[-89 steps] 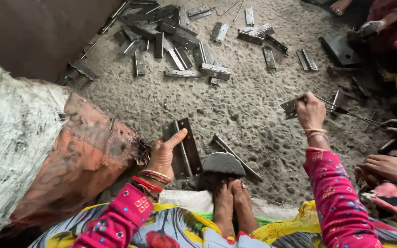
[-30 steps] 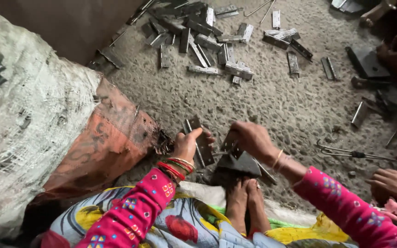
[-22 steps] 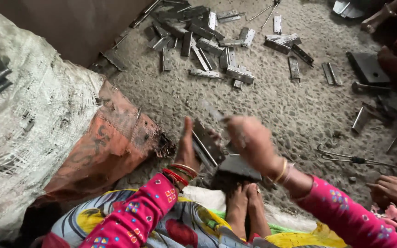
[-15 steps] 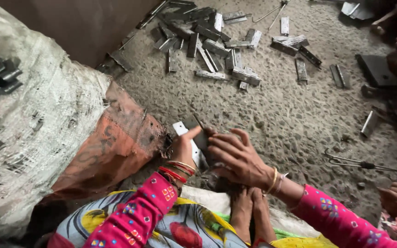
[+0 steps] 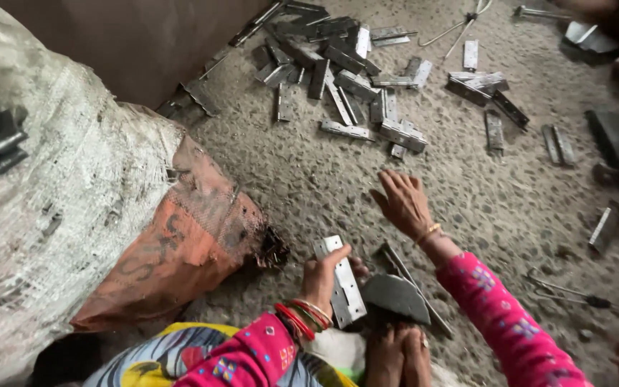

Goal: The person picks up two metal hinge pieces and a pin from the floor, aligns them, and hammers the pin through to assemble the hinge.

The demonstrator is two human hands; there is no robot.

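The step in hand looked like the fetching of another part: the left hand (image 5: 322,276) kept a flat, pale steel hinge (image 5: 340,281) upright against the floor, while the right hand (image 5: 404,203) was stretched out over the rough grey concrete floor (image 5: 309,179). The left fingers were curled narrow round the hinge's near edge, the thumb lying across its face, so the hinge stood just ahead of those fingertips and touching them. The right fingers were spread fairly wide and held nothing; they hovered above bare concrete, with the loose heap of grey metal hinge leaves (image 5: 352,86) lying well beyond their tips and one boxy piece (image 5: 402,135) nearest to them. Just behind the left fingers, toward the body, sat a dark rounded iron block (image 5: 397,297), with the person's bare feet (image 5: 394,355) against it, and a thin metal strip (image 5: 413,287) slanted beside it. To the outer side of the left fingers bulged an orange and white woven sack (image 5: 109,236). As a judgement, the next move called for the open hand to close on one loose leaf from the heap without disturbing the hinge already gripped.
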